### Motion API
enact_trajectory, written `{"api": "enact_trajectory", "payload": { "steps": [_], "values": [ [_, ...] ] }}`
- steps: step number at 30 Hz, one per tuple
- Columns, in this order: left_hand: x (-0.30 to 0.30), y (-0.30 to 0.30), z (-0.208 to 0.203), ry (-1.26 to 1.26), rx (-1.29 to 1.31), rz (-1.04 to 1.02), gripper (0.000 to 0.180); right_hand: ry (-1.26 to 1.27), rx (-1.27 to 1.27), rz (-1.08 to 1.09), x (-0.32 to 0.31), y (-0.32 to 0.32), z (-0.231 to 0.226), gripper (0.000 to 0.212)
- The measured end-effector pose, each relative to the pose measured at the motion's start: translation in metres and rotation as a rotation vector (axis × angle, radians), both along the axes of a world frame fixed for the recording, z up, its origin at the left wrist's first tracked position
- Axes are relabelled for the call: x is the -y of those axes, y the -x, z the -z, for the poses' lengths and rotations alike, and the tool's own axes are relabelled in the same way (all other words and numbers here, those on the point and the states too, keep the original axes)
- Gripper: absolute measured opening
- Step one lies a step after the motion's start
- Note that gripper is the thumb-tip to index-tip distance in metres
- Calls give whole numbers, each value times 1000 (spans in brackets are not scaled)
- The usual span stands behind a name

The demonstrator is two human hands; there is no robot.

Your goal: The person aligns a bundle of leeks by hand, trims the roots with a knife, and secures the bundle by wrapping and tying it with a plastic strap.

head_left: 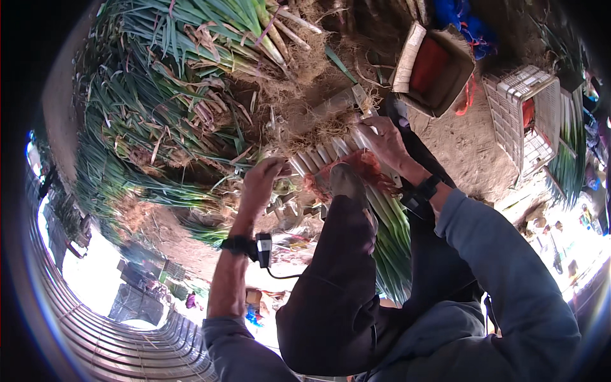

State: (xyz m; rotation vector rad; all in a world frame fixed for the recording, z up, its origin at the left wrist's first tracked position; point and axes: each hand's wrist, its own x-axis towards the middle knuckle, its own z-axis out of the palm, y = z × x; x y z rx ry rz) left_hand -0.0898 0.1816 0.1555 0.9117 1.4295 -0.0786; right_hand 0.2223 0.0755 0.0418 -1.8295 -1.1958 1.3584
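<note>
Left grip [259,181]: fingers curled beside the white stalks' left end; we cannot tell whether they hold anything.
Right grip [382,143]: fingers bent over the right end; we cannot tell if they are closed on a stalk.
White stalks [324,154]: side by side between our grips.
Green leaves [389,239]: trailing back toward us.
Leafy heap [140,124]: ahead on our left.
Cardboard box [412,56]: ahead, right, near a pale crate [506,111].
</note>
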Motion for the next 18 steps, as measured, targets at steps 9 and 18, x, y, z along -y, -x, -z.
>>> {"api": "enact_trajectory", "payload": {
  "steps": [9, 18],
  "values": [
    [101, 41, 12, -425, -304, -487, 22, 312, -475, 377, -17, -35, 8, 22],
    [152, 52, 55, -397, 165, -1363, 30, 417, -527, 360, -26, -45, 16, 23]
  ]
}}
